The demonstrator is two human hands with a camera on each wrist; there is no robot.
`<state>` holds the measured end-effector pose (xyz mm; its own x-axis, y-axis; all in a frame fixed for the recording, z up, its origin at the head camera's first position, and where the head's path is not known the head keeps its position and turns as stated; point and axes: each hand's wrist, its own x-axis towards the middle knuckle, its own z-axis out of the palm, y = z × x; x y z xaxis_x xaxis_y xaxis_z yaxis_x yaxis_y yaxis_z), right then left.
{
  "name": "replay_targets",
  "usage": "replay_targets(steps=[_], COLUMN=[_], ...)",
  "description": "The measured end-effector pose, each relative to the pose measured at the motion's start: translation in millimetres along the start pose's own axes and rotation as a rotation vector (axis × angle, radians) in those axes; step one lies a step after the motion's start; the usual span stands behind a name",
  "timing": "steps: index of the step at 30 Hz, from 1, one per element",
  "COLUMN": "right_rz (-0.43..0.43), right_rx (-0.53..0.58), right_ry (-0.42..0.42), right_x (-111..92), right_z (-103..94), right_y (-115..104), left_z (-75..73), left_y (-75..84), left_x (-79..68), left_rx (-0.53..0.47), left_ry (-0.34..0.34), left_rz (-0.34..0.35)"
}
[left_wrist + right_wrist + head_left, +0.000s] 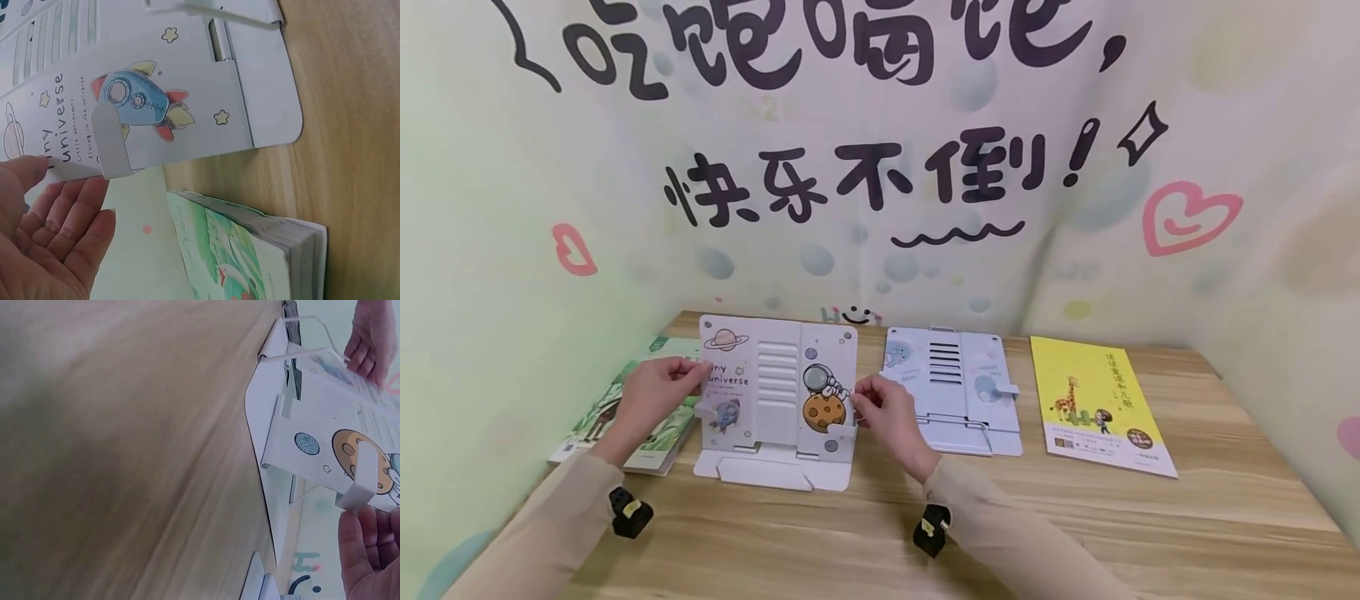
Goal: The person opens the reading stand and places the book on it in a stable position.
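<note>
A white book stand with a planet, a rocket and an astronaut on a moon stands tilted up on its base plate. My left hand pinches its left edge, thumb over the "tiny universe" print and fingers behind, above the white page clip. At the opposite edge, my right hand holds the stand beside the right page clip, its fingertips right at the edge. A wire support shows in the right wrist view.
Right of it lies a second, pale blue book stand, folded low. Farther right is a yellow book with a giraffe. A thick green book lies to the left, partly behind my left arm. A printed cloth wall borders the wooden table.
</note>
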<state>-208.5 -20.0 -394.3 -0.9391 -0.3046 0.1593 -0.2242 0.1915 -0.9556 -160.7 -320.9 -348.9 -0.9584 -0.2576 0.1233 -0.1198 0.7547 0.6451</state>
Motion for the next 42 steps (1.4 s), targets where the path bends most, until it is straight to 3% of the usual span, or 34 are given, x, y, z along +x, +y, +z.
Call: replay_targets(steps=[6,8,12,14,16,18,22,24,26,30,33,37,42], right_rz=[0.027,0.031,0.045,0.052,0.042,0.006,-0.11,-0.149,-0.14,-0.023,0.082,0.167,0.234], right_rx=[0.003,0.003,0.006,0.004,-0.008,0.011,0.159,0.234,0.275,0.321,0.358,0.399,0.406], right_ry=[0.013,0.014,0.013,0.013,0.039,0.106,0.223,0.19,0.08,-0.165,-0.271,-0.293,-0.254], right_x=[3,3,3,3,2,0,-9,-16,-24,-38,-45,-50,-49], right_z=[-0.2,0.0,0.6,1.1,1.7,3.9,15.3,25.8,39.3,75.4,105.5,143.5,177.0], right_y=[-1,0,0,0,-1,-3,-16,-26,-35,-45,-46,-45,-47], left_z=[0.5,5.5,23.2,27.1,25.8,17.1,-2.6,-9.9,-16.3,-29.7,-38.6,-46.6,-50.8], left_y=[-7.7,-20.9,-62.7,-73.9,-71.3,-55.5,-28.0,-27.7,-35.5,-62.5,-80.9,-96.6,-106.8], left_x=[-0.2,6.8,27.8,33.1,30.8,21.9,3.3,0.2,0.0,0.0,-3.1,-6.6,-7.6], left_rx=[-0.039,-0.062,-0.058,-0.045,-0.047,-0.074,-0.116,-0.085,-0.038,0.057,0.099,0.151,0.223], left_ry=[-0.004,0.004,0.053,0.056,0.052,0.005,-0.07,-0.055,-0.019,0.037,0.019,-0.014,-0.024], left_rz=[-0.02,-0.025,-0.012,-0.005,-0.002,-0.008,-0.021,-0.028,-0.033,-0.042,-0.103,-0.192,-0.197])
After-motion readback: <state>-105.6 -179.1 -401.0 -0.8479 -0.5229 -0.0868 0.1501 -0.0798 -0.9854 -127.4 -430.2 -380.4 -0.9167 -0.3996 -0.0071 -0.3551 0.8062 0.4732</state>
